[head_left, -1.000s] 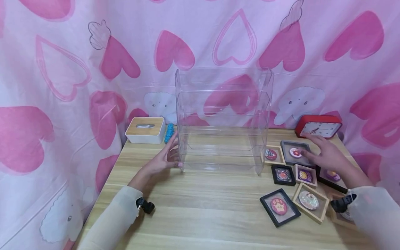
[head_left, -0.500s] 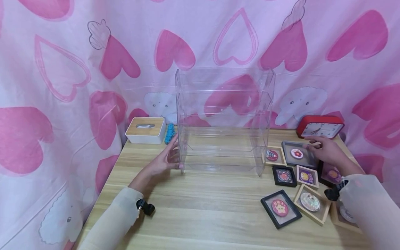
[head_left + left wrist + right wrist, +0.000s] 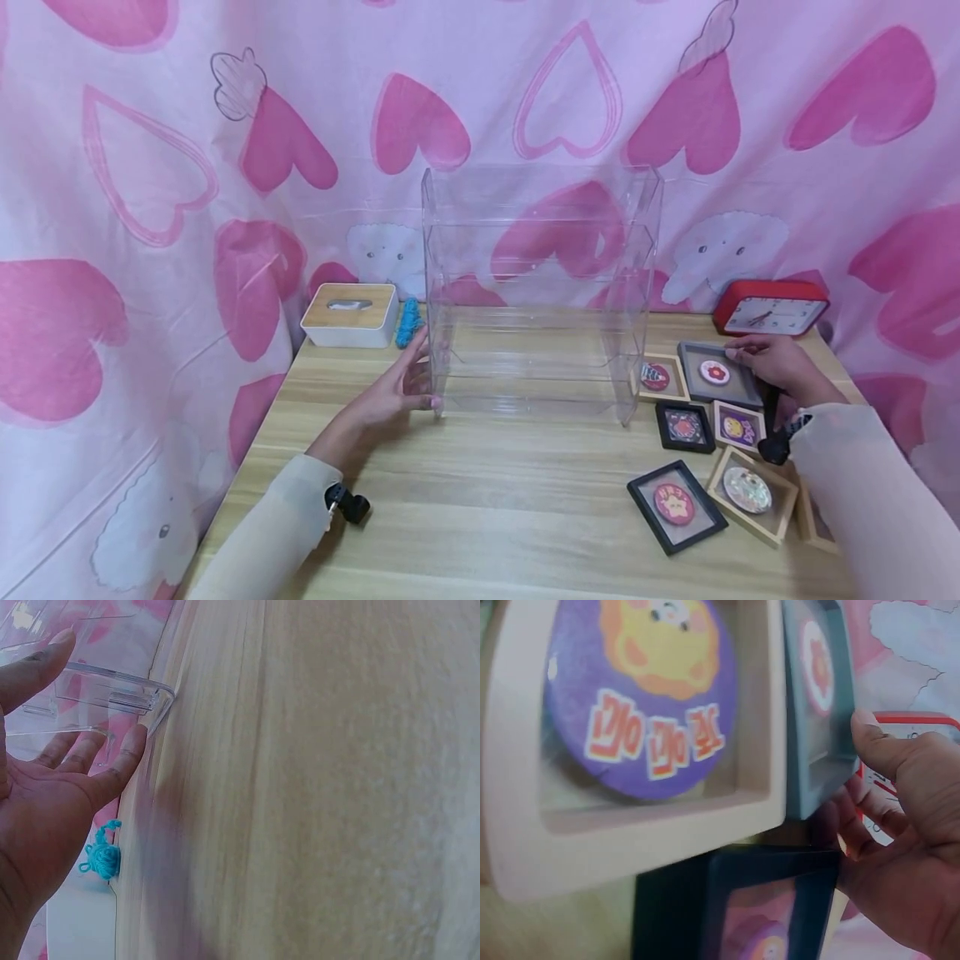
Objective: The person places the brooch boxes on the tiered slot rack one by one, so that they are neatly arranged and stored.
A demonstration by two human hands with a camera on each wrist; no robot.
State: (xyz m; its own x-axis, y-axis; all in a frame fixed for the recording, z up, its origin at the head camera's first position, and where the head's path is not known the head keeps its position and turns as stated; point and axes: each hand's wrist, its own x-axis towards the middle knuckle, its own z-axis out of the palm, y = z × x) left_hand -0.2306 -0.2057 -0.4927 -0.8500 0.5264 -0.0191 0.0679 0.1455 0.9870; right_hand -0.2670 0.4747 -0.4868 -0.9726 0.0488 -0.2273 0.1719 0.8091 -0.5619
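A clear acrylic tiered display rack [image 3: 536, 406] stands upright mid-table. My left hand [image 3: 388, 393] is at its left side, thumb near the lower front corner and fingers stretched along the side panel [image 3: 124, 679]. At the right, a grey frame [image 3: 738, 386] with a round flower badge [image 3: 715, 372] lies on the table. My right hand [image 3: 783, 367] pinches its right edge; in the right wrist view the thumb [image 3: 870, 733] presses the grey rim [image 3: 821, 776] while the other fingers curl behind it.
Around the grey frame lie several badge frames: small wooden [image 3: 663, 392], small black [image 3: 686, 427], pale with purple badge [image 3: 738, 427], larger black [image 3: 677, 506], larger wooden [image 3: 752, 492]. A red clock [image 3: 772, 306], tissue box [image 3: 350, 317] and blue yarn-like bundle [image 3: 409, 322] stand behind.
My right hand has come down from above the grey frame to its right edge and taken hold there. The left hand stays at the rack's side.
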